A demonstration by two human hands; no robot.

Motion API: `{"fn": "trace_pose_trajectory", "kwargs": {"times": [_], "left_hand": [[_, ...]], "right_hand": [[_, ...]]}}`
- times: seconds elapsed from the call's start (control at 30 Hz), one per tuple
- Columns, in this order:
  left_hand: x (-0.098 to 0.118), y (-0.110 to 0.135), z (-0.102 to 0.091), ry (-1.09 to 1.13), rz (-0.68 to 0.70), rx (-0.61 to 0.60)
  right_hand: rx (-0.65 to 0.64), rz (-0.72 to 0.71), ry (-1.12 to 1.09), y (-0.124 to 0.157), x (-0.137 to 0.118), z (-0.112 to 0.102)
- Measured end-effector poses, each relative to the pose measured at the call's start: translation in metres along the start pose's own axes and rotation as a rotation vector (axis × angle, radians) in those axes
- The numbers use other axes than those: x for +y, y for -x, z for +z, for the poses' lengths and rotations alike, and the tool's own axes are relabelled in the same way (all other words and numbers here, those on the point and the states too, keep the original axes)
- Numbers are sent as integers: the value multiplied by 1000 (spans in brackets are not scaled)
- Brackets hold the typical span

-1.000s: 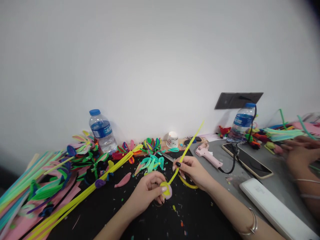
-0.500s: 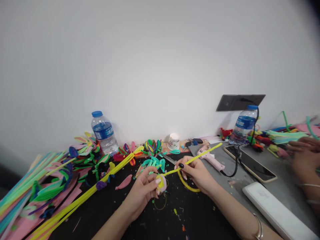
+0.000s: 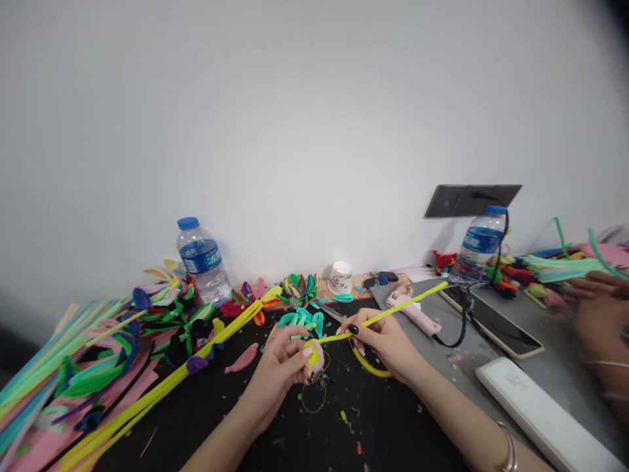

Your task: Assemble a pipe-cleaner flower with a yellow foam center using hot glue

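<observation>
Between thumb and fingers, my left hand (image 3: pixel 285 360) pinches a small yellow-and-pale-pink fuzzy coil (image 3: pixel 314 357). A yellow pipe cleaner (image 3: pixel 405 303) runs from this coil to my right hand (image 3: pixel 376 337). My right thumb and fingers are closed on it, and its free end points up and to the right. Under my right hand curves a thicker yellow loop (image 3: pixel 368 368); where it leads is hidden by the fingers. A thin wire ring (image 3: pixel 314 398) lies below the coil. Scissors (image 3: pixel 330 312) lie just behind my hands, partly covered.
Yellow pipe cleaners (image 3: pixel 147 400) and colourful fuzzy pieces fill the left. Water bottles (image 3: pixel 204 259) (image 3: pixel 479 246) stand by the wall, with a paper cup (image 3: pixel 340 278) between them. At right are a glue gun (image 3: pixel 413 313), phone (image 3: pixel 496 321), white box (image 3: pixel 545 413) and another person's hands (image 3: pixel 599 314).
The coil has turned slightly in my left fingers. The pipe cleaner's free end has shifted a little to the right. Both hands keep their grip.
</observation>
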State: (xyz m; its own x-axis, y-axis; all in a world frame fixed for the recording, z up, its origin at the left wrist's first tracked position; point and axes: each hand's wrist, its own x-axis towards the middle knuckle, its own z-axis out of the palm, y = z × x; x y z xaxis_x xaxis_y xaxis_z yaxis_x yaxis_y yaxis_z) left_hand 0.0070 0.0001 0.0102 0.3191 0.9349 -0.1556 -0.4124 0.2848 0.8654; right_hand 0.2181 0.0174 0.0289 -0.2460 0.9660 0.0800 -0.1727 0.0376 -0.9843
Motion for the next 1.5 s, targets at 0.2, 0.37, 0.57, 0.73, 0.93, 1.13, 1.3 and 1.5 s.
{"fn": "trace_pose_trajectory", "kwargs": {"times": [0.2, 0.37, 0.57, 0.73, 0.93, 1.13, 1.3, 1.5], "left_hand": [[-3, -2, -1, -83, 41, 57], [-5, -5, -2, -171, 147, 99], [-3, -5, -3, -215, 193, 97], [-4, -6, -5, -223, 228, 124], [-4, -6, -6, -186, 239, 163], [-3, -4, -3, -115, 217, 194], [-3, -3, 0, -91, 202, 207], [-2, -1, 3, -35, 171, 191]], "right_hand": [[64, 22, 19, 2, -7, 6], [147, 28, 75, 4, -9, 11], [185, 32, 148, 4, -8, 11], [152, -21, 250, 5, -9, 11], [73, -7, 318, 7, -5, 11], [-19, 66, 328, 7, -4, 13], [-157, 120, 352, 8, -2, 13], [-217, 230, 223, 9, 3, 16]]}}
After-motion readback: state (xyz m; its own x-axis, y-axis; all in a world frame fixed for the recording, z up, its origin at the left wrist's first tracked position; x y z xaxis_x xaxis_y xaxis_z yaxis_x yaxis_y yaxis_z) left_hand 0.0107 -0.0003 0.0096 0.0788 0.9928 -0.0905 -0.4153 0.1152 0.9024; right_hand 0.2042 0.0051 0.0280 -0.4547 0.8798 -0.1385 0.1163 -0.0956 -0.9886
